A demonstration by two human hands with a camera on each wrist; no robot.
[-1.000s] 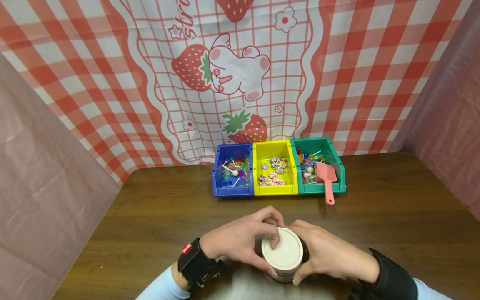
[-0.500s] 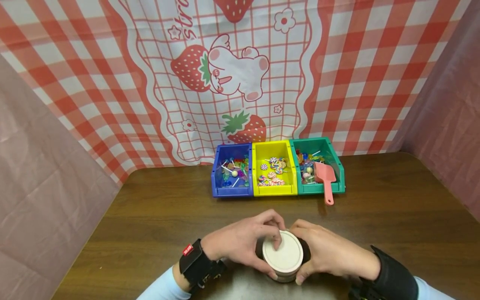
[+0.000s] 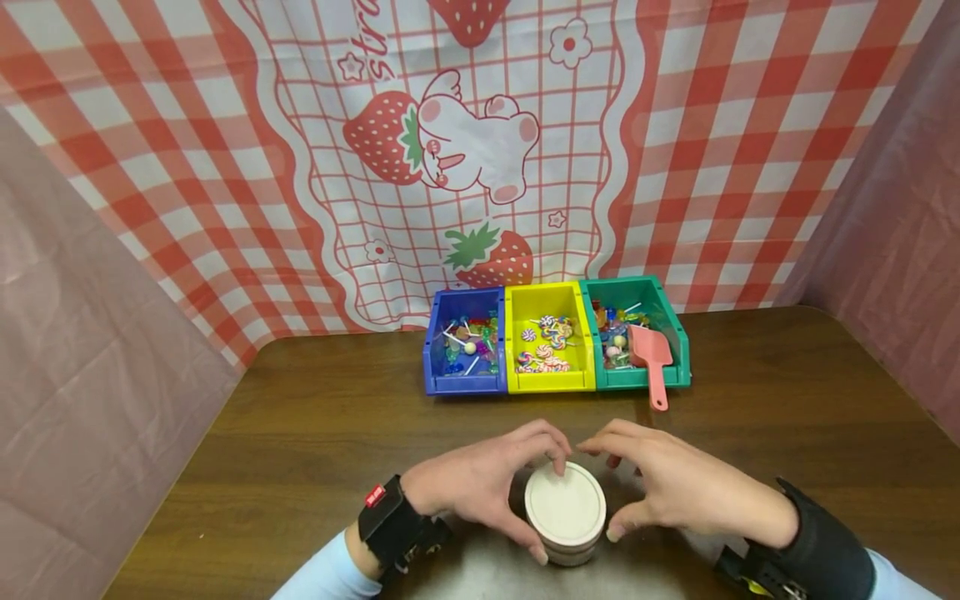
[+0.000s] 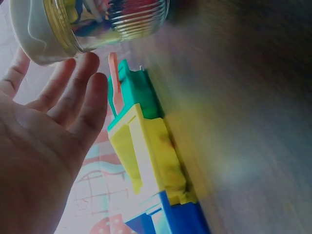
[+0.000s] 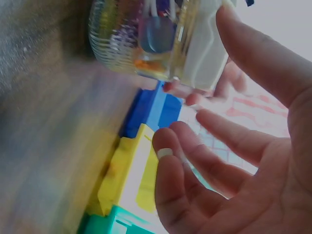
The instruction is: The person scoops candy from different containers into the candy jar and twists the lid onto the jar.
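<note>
A clear ribbed glass jar [image 5: 161, 46] with a cream lid [image 3: 565, 504] stands upright on the table, bright-coloured pieces showing through its glass. Around its left side curves my left hand [image 3: 483, 479], with relaxed fingers; the index fingertip is at the lid's far rim and the thumb lies by the jar's near left side. Whether these fingertips press on it I cannot tell. My right hand [image 3: 675, 479] is to the right of the jar, a small gap between them in the head view, with thumb and fingers spread and holding nothing.
Beyond the hands, blue [image 3: 467, 383], yellow [image 3: 551, 382] and green [image 3: 618, 377] bins stand side by side, holding lollipops and other small candies. A pink scoop [image 3: 655, 367] leans over the green bin's front edge. A checked strawberry cloth [image 3: 720, 167] hangs behind the table.
The right hand has let go of the jar and moved away to the right. The left index finger has drawn back from the lid's top to its rim. The bins and scoop stay put.
</note>
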